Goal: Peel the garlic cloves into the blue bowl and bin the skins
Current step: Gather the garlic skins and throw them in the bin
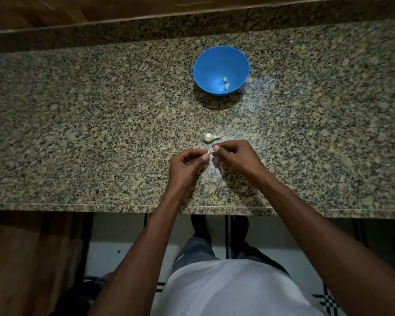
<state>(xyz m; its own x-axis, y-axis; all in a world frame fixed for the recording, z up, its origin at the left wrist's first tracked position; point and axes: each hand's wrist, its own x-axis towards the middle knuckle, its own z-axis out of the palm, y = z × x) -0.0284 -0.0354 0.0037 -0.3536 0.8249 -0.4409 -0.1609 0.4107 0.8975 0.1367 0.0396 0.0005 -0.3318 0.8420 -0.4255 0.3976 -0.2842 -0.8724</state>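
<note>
At the time of inspection both hands were raised just above the granite desk (78, 124), near its front edge, working one small garlic clove (209, 153) between them. The left hand (187, 164) had its fingers curled, with thumb and forefinger pinching the clove; the right hand (234, 156), just beside it at 3 o'clock, was likewise curled, its fingertips closed on the clove's upper end, apparently picking at the skin. The clove was largely hidden by the fingers, so how much skin remained on it could not be determined. A garlic bulb remnant (209, 137), still in its papery skin with a stalk pointing to 3 o'clock, lay on the desk just beyond the hands at 12 o'clock. The blue bowl (205, 65) stood well apart, further along the same 12 o'clock line, and held two peeled cloves (226, 83) at the bottom. No bin was in view, and no loose skins could be made out against the speckled stone. Judged risks: the clove was small and held only at the fingertips, so a hard pull on the skin could flick it onto the desk or over the front edge to the floor; fragments of skin shed here would be hard to find on the mottled surface and might be left unbinned; the low light added to both risks.
</note>
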